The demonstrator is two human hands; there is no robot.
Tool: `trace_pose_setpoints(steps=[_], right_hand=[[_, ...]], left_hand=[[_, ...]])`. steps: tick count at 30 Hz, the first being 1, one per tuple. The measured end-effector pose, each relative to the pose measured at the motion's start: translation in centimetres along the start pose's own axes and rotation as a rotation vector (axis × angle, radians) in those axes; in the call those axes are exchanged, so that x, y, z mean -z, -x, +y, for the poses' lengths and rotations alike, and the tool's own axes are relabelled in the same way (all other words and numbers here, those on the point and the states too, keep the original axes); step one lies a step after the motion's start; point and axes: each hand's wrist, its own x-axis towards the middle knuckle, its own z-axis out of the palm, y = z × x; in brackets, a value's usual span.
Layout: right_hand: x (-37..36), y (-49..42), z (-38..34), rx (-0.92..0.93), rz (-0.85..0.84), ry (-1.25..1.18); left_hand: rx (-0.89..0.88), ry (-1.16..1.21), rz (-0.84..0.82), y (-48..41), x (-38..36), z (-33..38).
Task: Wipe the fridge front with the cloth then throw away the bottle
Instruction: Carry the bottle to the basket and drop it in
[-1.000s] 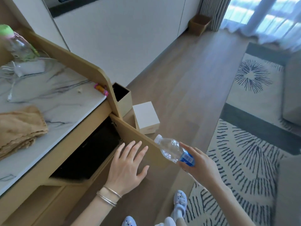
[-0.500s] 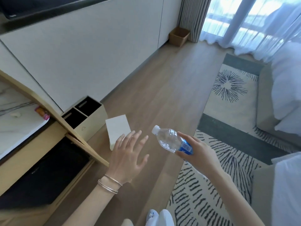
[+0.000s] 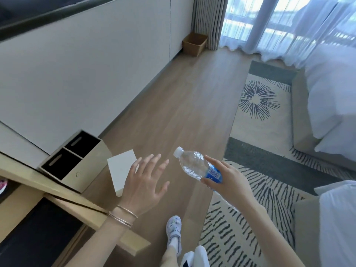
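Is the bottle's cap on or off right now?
On. A white cap sits on the neck of the bottle, which the right hand holds tilted, cap end pointing away from the person.

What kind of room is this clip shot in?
Likely a hotel room or bedroom: a bed with white linen, full-length sheer curtains, and a patterned rug on the wood floor.
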Motion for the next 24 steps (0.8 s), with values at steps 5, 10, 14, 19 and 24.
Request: trace_pose_setpoints(steps=[5, 10, 14, 19, 24], right_hand=[[3.2, -6.2, 0.2, 0.015, 0.028, -0.004], [6.0, -12.3, 0.4, 0.005, 0.090, -0.016], [6.8, -16.0, 1.0, -0.013, 0.153, -0.082], [6.5, -19.7, 2.9, -0.034, 0.150, -0.116], [7.1, -24.5, 6.4, -0.043, 0.081, -0.096]], left_hand=[[0.006, -0.004, 0.044, -6.2, -0.2, -2.2], [-0.011, -0.001, 0.077, -12.9, -0.3, -4.4], [-0.037, -0.005, 0.101, -17.3, -0.6, -5.4], [-0.066, 0.006, 0.121, -21.4, -2.5, -5.6], [-0.056, 0.015, 0.116, -25.9, -5.2, -5.1]])
